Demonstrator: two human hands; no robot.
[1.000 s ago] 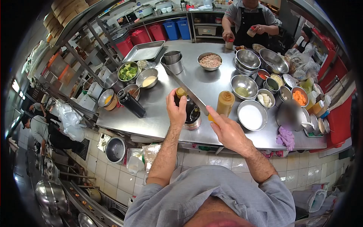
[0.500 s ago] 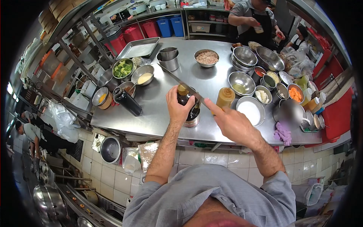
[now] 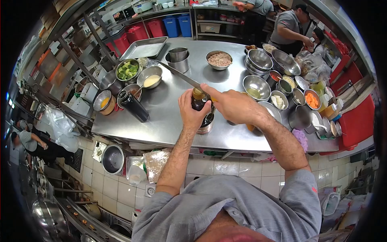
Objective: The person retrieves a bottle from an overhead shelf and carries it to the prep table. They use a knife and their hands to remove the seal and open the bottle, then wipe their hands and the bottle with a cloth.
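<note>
My left hand (image 3: 192, 109) is wrapped around the upper part of a dark glass bottle (image 3: 206, 126) that stands upright near the table's front edge. In my right hand (image 3: 236, 105) is a large knife (image 3: 179, 74), gripped by its handle. Its blade points up and left across the bottle's yellowish top, and my right knuckles are close beside the neck. The right hand and forearm cover most of a squeeze bottle (image 3: 251, 127) and part of a bowl of white contents (image 3: 272, 109).
Left on the steel table (image 3: 169, 121) are a black bottle (image 3: 135, 107), a broccoli bowl (image 3: 128, 71) and a bowl of pale yellow liquid (image 3: 151, 80). A meat bowl (image 3: 219, 60) sits farther back. Several ingredient bowls and a carrot bowl (image 3: 312, 99) crowd the right. Co-workers (image 3: 288, 32) stand behind.
My right hand has moved left and slightly up, closer to the bottle's neck, with the knife blade shifting left too. At the back, a co-worker has moved right and another person shows.
</note>
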